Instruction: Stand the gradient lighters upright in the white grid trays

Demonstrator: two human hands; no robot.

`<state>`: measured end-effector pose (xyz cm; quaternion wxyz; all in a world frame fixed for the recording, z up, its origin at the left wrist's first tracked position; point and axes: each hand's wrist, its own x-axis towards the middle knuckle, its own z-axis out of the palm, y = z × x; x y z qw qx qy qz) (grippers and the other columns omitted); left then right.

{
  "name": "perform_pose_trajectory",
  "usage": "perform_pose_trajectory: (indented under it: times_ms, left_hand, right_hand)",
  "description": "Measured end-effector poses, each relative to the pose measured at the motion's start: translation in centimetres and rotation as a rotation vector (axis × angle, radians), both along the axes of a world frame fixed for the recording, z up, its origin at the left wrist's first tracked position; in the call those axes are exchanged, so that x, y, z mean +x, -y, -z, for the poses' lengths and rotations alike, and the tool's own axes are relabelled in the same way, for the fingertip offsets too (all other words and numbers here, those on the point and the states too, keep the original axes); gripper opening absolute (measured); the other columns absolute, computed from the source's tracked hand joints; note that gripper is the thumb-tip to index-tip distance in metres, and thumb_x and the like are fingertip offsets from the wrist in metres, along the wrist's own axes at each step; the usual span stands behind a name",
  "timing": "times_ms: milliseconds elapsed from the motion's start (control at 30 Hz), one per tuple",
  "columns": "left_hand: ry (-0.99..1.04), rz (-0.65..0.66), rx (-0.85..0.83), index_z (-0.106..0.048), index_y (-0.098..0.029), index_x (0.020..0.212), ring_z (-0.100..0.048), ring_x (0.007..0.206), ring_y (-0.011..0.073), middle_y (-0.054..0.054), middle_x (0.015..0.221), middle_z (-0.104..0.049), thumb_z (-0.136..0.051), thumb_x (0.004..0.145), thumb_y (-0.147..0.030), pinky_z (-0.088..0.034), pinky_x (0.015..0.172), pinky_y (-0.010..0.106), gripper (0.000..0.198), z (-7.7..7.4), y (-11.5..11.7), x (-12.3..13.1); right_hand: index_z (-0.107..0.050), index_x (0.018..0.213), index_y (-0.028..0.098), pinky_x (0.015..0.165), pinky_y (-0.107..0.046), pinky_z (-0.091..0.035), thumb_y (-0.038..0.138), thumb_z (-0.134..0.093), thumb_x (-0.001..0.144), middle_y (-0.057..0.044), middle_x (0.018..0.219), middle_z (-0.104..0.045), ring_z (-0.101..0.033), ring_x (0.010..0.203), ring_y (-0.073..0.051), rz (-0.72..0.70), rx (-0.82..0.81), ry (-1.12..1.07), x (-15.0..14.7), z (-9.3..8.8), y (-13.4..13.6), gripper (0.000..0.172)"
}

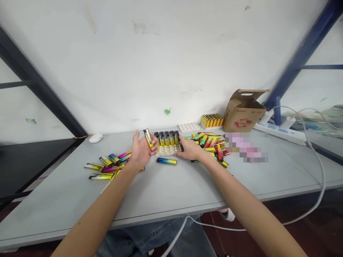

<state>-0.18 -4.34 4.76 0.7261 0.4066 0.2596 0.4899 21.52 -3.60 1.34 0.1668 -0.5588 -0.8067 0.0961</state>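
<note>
White cable point(175, 235) loops in front of the table's near edge, over jeans-clad legs point(152, 235). On the grey table point(187, 192), blue-and-yellow lighter point(166, 161) lies flat, just near of the lighter tray point(162, 151). Near left: loose pile of lighters point(106, 161), yellow, blue, purple, lying flat.

Middle: left hand point(142, 150) holds a gold lighter point(147, 137) tilted, fingers curled round its lower part, just left of the tray. Right hand point(190, 148) is at the tray's right end, thumb at the near corner, fingers bent with a narrow gap; can't tell if they grip the tray or a lighter. Standing lighters point(166, 137), black tops up, fill the tray's far part; holes show in the near part.

Right of that hand, bigger mixed pile point(207, 141), red, green, yellow; beyond its right side, pink thing point(249, 146), pixelated.

Far: white oval object point(95, 138) left; second white tray point(189, 127), block of yellow tubes point(213, 121), cardboard box point(242, 116) with flap up, power strip point(281, 132) right. Wall point(160, 64) behind.
</note>
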Motion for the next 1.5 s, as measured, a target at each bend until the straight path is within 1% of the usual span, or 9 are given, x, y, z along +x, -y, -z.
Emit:
perform_pose_trajectory:
  times_ms: [200,333,433,567,800,967,1100,1333,1500]
  left_hand:
    - [-0.036,-0.207,0.062,-0.049,-0.022,0.086,-0.038,0.047,0.0094,-0.002,0.071,-0.047,-0.046,0.088,-0.05,-0.031,0.043,0.022,0.029,-0.2,-1.3,-1.5]
    - [-0.056,-0.247,0.096,-0.057,-0.018,0.088,-0.045,0.053,0.0112,0.0,0.071,-0.049,-0.047,0.088,-0.043,-0.04,0.05,0.025,0.027,0.0,-1.7,-1.5]
    - [-0.059,-0.251,0.112,-0.057,-0.017,0.083,-0.05,0.059,0.0113,0.0,0.072,-0.05,-0.052,0.087,-0.034,-0.043,0.057,0.025,0.017,0.4,-1.9,-1.2]
    - [-0.089,-0.253,0.152,-0.057,-0.017,0.088,-0.057,0.069,0.0119,0.001,0.079,-0.056,-0.063,0.085,-0.035,-0.047,0.066,0.025,0.019,1.1,-2.2,-1.0]
    - [-0.531,-0.403,0.349,-0.062,-0.018,0.096,-0.064,0.098,0.0199,0.007,0.097,-0.069,-0.073,0.076,-0.05,-0.049,0.082,0.031,0.039,1.9,-2.7,-1.4]
    - [-0.767,-0.527,0.553,-0.068,-0.018,0.088,-0.064,0.088,0.0198,0.007,0.096,-0.069,-0.074,0.075,-0.04,-0.05,0.079,0.031,0.026,2.3,-2.9,-1.7]
    - [-1.017,-0.646,0.828,-0.069,-0.021,0.092,-0.061,0.101,0.0225,0.007,0.105,-0.065,-0.067,0.077,-0.034,-0.05,0.089,0.037,0.02,2.8,-3.2,-2.3]
    - [-1.247,-0.611,1.005,-0.066,-0.022,0.099,-0.055,0.114,0.0257,0.009,0.119,-0.059,-0.057,0.087,-0.036,-0.044,0.102,0.047,0.021,3.0,-3.5,-3.4]
    - [-1.339,-0.52,1.1,-0.061,-0.019,0.104,-0.046,0.123,0.0284,0.012,0.126,-0.054,-0.047,0.093,-0.034,-0.039,0.106,0.049,0.024,2.9,-3.6,-4.0]
  right_hand:
    - [-0.038,0.134,0.014,0.082,-0.039,-0.048,0.05,-0.066,0.08,-0.019,0.123,-0.061,-0.061,0.108,-0.035,0.002,-0.02,-0.001,0.1,-0.3,0.2,0.071]
    - [-0.034,0.137,0.013,0.085,-0.04,-0.047,0.05,-0.065,0.081,-0.02,0.126,-0.06,-0.06,0.112,-0.037,0.005,-0.032,0.007,0.0,-0.5,0.4,0.074]
    - [-0.035,0.137,0.013,0.084,-0.04,-0.047,0.05,-0.064,0.081,-0.021,0.126,-0.06,-0.06,0.112,-0.037,0.012,-0.036,0.017,-0.1,-0.5,0.4,0.073]
    - [-0.038,0.132,0.013,0.082,-0.04,-0.048,0.049,-0.065,0.081,-0.02,0.122,-0.062,-0.061,0.109,-0.036,0.004,-0.032,0.023,-0.2,-0.6,0.4,0.069]
    - [-0.039,0.131,0.015,0.082,-0.037,-0.048,0.048,-0.065,0.081,-0.019,0.124,-0.061,-0.062,0.11,-0.034,-0.001,-0.028,0.012,-0.1,-0.8,0.6,0.066]
    - [-0.038,0.131,0.014,0.082,-0.038,-0.048,0.047,-0.064,0.081,-0.019,0.124,-0.061,-0.062,0.108,-0.034,-0.013,-0.018,0.004,-0.1,-0.8,0.7,0.065]
    - [-0.037,0.133,0.013,0.081,-0.038,-0.048,0.05,-0.064,0.081,-0.019,0.123,-0.062,-0.062,0.107,-0.034,-0.005,-0.025,0.016,-0.1,-0.7,0.7,0.069]
    - [-0.035,0.136,0.011,0.082,-0.037,-0.048,0.048,-0.064,0.081,-0.021,0.124,-0.061,-0.062,0.107,-0.034,-0.002,-0.031,0.023,-0.1,-0.9,0.7,0.072]
    - [-0.034,0.138,0.01,0.083,-0.038,-0.047,0.049,-0.065,0.081,-0.021,0.127,-0.06,-0.061,0.109,-0.035,0.008,-0.044,0.021,-0.2,-1.0,0.8,0.075]
